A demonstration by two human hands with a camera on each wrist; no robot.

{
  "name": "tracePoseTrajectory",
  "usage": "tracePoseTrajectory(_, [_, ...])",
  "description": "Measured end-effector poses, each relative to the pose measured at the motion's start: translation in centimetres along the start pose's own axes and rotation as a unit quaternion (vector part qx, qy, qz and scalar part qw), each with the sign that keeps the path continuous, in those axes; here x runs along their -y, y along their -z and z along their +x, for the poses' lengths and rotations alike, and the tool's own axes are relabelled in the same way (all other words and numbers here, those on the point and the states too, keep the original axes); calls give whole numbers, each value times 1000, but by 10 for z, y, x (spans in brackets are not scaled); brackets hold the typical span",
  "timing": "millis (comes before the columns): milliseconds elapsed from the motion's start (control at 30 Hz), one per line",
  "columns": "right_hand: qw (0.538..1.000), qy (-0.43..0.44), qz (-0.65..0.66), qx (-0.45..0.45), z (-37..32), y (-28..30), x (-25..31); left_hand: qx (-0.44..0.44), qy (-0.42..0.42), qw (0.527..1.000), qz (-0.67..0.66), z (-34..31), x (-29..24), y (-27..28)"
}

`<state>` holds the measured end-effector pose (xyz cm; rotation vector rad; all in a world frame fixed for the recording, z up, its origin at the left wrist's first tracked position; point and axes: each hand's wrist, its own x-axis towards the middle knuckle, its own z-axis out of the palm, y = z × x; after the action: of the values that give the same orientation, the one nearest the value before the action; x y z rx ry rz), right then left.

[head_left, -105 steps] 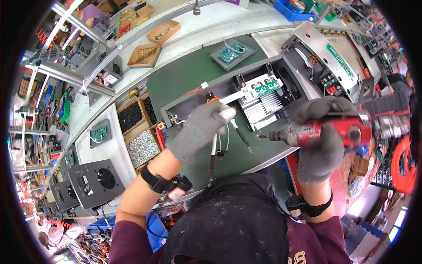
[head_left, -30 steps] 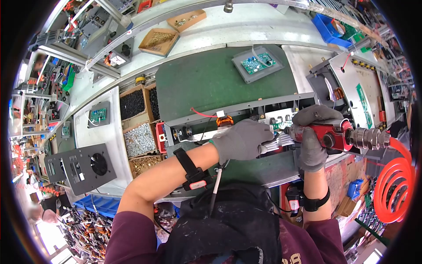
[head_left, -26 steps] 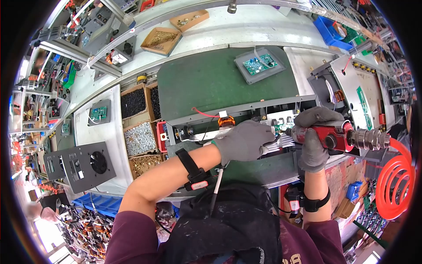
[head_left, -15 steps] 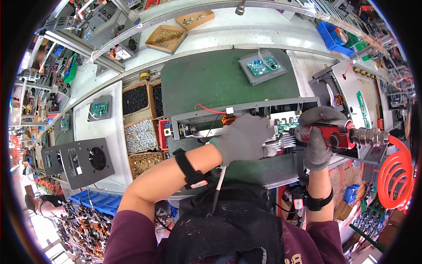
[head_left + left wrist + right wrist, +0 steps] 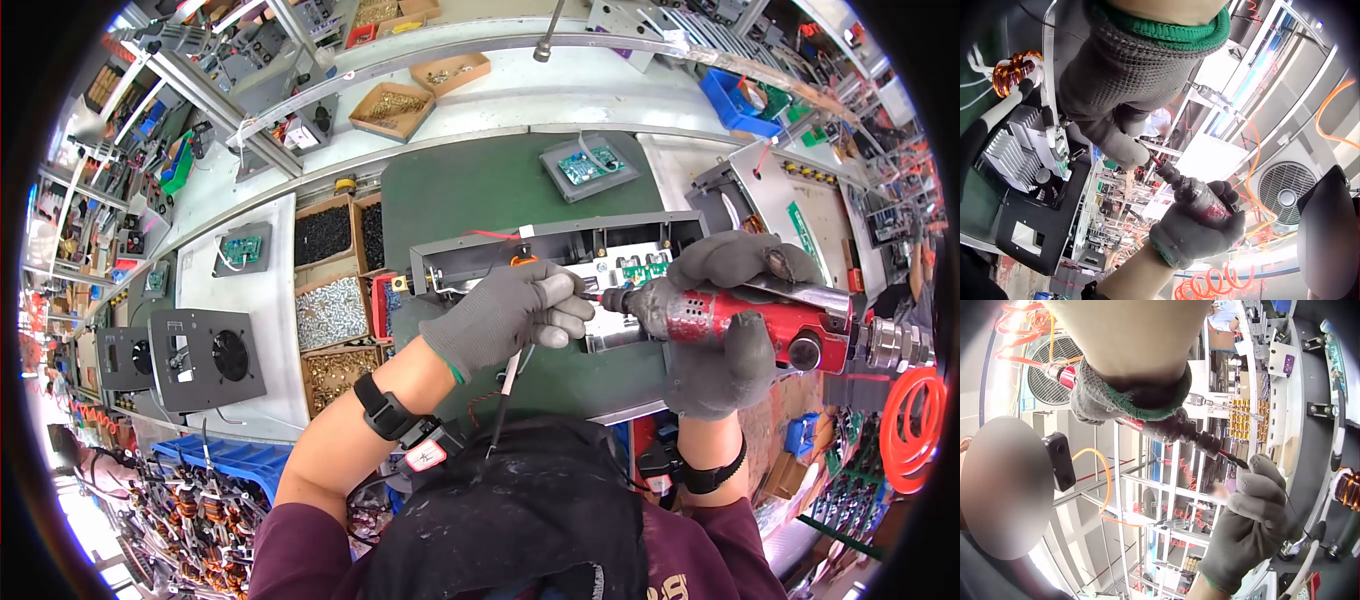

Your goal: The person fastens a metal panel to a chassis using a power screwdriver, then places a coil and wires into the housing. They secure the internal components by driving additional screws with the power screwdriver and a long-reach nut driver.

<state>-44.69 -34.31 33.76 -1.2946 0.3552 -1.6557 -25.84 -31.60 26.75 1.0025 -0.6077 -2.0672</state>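
Both hands wear grey gloves. My right hand (image 5: 725, 375) grips a red air screwdriver (image 5: 700, 318), its nose pointing left. Thumb and fingers of my left hand (image 5: 508, 318) pinch the dark tip of the screwdriver bit (image 5: 1227, 454), ahead of the nose. Whether a screw sits on that tip, I cannot tell. Behind the hands lies a long dark metal chassis (image 5: 465, 257). Inside it are a green circuit board (image 5: 645, 268), a finned heat sink (image 5: 1011, 161) and a copper coil (image 5: 1005, 78). A white cable (image 5: 510, 375) hangs below the left hand.
Left of the chassis stand bins of black screws (image 5: 322, 236), silver screws (image 5: 332, 312) and brass parts (image 5: 338, 378). A panel with a circuit board (image 5: 590, 165) lies on the green mat (image 5: 460, 185). Fan panels (image 5: 205, 360) stand left. A red coiled hose (image 5: 912, 430) hangs right.
My left hand has drawn back left from over the heat sink and now pinches the bit tip. The screwdriver has come away from the chassis board, its nose shifting left towards that hand.
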Motion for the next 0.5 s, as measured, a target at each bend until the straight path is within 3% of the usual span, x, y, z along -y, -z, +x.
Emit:
tracePoseTrajectory(67, [999, 36, -4, -7, -4, -6, 3, -2, -5, 1000, -5, -4, 5, -4])
tracePoseTrajectory(233, [999, -28, 2, -44, -14, -10, 18, 23, -21, 999, -32, -9, 15, 1])
tracePoseTrajectory(333, [1000, 10, 20, -10, -20, -11, 20, 33, -23, 999, -31, -14, 15, -3])
tracePoseTrajectory(400, [992, -77, -8, -100, -32, -17, 23, 46, -29, 998, -10, -16, 15, -4])
tracePoseTrajectory(467, [996, -68, 5, -54, -27, -14, 21, 56, -34, 998, 8, -18, 15, -5])
tracePoseTrajectory(500, [1000, -19, 13, -13, -27, -11, 17, 52, -29, 998, 25, -18, 14, -5])
